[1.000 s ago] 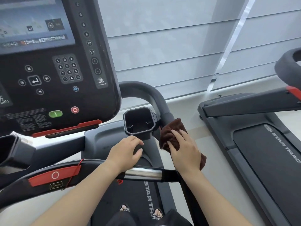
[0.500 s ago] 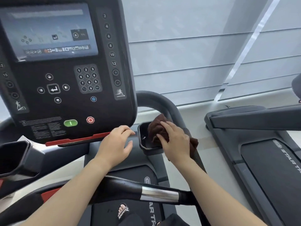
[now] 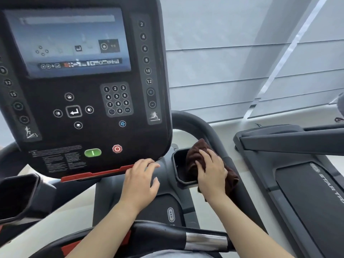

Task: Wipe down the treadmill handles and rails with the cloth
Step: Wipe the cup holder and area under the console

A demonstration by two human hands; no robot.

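My right hand [image 3: 212, 172] presses a dark brown cloth [image 3: 195, 155] against the right cup holder [image 3: 178, 164] of the treadmill, beside the curved dark grey side rail [image 3: 206, 127]. Part of the cloth hangs over the rail under my hand. My left hand [image 3: 141, 177] rests with fingers spread on the grey housing just below the console's red lower edge, holding nothing. The front crossbar handle [image 3: 167, 235] with its metal sensor band [image 3: 206, 239] runs under both forearms.
The black console [image 3: 83, 86] with screen, keypad, green and red buttons fills the upper left. A left cup holder [image 3: 16, 194] sits at the left edge. A second treadmill [image 3: 305, 183] stands to the right, before a window with grey blinds.
My view has risen and shifted toward the console. My right hand moved the cloth from the side rail up onto the cup holder. My left hand left the crossbar and came up below the console.
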